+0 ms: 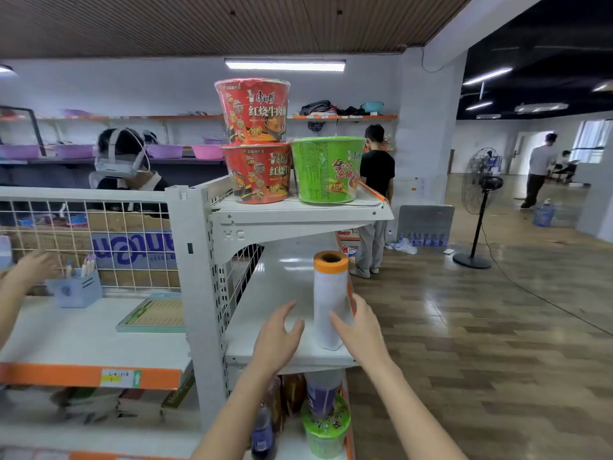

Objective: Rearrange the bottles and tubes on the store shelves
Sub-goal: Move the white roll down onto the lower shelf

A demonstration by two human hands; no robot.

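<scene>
The right hand reached over the middle shelf of the end unit, its grip spread, fingers straight and laid against the lower right side of an upright white roll with an orange top band. Whether the thumb actually pressed the roll could not be settled from this angle. The roll stood near the shelf's front edge, between the two hands. The left hand was just to the left of the roll, apart from it, its grip likewise spread with fingers relaxed above the shelf surface.

Above the grips, on the top shelf, two red noodle bowls were stacked, with a green noodle bowl touching the lower one on its right. Below the grips, on the lower shelf, stood a dark bottle and a purple cup set on a green bowl. Well to the left, another person's hand hovered near a blue holder. Far right of the grips, a standing fan was on the wooden floor.
</scene>
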